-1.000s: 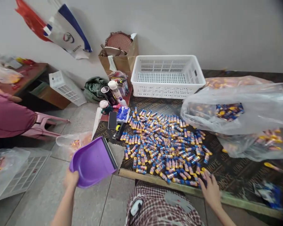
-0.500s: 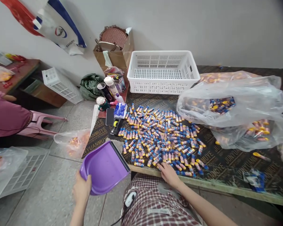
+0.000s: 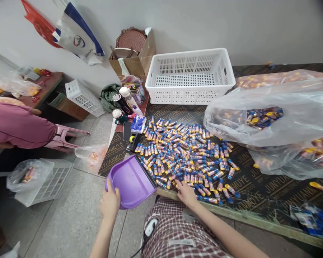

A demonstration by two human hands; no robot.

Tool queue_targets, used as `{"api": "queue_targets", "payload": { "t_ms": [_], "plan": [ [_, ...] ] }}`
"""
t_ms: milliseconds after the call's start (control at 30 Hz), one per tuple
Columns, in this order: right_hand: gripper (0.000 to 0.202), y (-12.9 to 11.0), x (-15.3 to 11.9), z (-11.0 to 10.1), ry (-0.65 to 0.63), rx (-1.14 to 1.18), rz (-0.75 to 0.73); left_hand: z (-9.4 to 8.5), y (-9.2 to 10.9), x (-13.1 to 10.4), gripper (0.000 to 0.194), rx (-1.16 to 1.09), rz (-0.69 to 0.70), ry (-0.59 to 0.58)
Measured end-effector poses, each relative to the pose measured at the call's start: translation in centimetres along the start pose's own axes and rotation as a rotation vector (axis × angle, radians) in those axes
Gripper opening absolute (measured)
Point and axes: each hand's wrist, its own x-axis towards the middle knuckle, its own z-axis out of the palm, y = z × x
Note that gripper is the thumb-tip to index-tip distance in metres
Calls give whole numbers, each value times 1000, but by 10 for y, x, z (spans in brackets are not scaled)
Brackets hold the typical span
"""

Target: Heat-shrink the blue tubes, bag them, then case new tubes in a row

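My left hand (image 3: pixel 110 200) grips the rear edge of a purple dustpan (image 3: pixel 130 182). The dustpan's dark front lip meets the table's left front edge, right beside a spread of small tubes (image 3: pixel 188 157) with blue and yellow ends. The pan holds only a few dark specks. At the near side of the spread, my right hand (image 3: pixel 187 195) rests over the table edge with its fingers stretched onto the closest tubes. I see no tube clasped in it.
A white plastic basket (image 3: pixel 190 89) stands at the back of the dark table. Clear bags of tubes (image 3: pixel 242 129) lie on the right. A phone (image 3: pixel 127 131), a tape dispenser (image 3: pixel 133 141) and bottles (image 3: pixel 127 96) sit at the left. Another person (image 3: pixel 21 123) sits further left.
The dustpan has come closer to the tubes, its front lip now along their left edge. My right hand stays at the near side of the spread. The view has shifted slightly.
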Motion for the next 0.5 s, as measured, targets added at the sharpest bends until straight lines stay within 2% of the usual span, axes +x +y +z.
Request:
{"api": "queue_targets", "payload": {
  "t_ms": [167,267,400,500],
  "plan": [
    [48,4,22,-9,135,196,83,5,38,-32,62,-95,98,-22],
    [38,0,39,-20,204,294,76,10,59,-52,65,-204,113,-70],
    [37,-12,56,-42,211,386,-85,23,80,-70,72,-362,68,-134],
    [41,-10,51,-56,219,396,-185,39,92,-75,74,-494,-41,-252]
  ]
}}
